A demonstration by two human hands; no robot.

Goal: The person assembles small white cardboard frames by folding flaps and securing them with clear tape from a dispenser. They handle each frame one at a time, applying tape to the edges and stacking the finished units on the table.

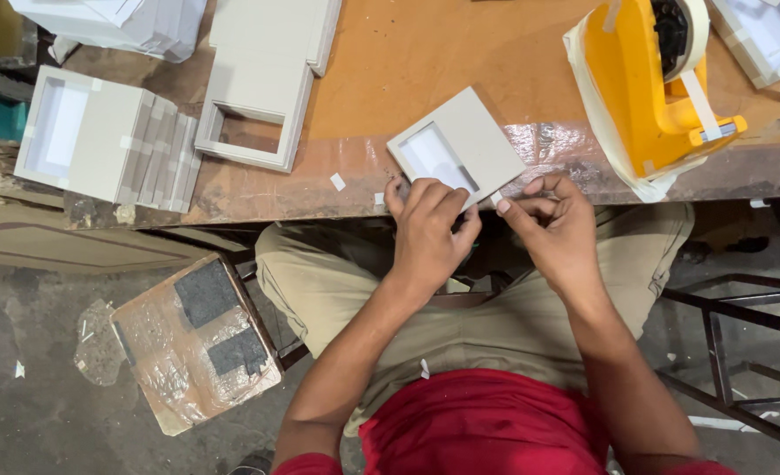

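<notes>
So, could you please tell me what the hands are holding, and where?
The left hand pins the grey cardboard frame at its near corner on the table edge; the right hand pinches a small tape piece.

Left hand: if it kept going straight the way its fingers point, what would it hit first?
The left hand points up toward the table, fingertips already at the near edge of the grey cardboard frame with the window cut-out. It would meet that frame first; beyond it lies bare tabletop.

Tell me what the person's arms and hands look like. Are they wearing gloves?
No gloves: the left hand and right hand are bare, with no rings or watch showing. The forearms are bare too. Short red cloth sleeves show only at the picture's bottom edge.
</notes>
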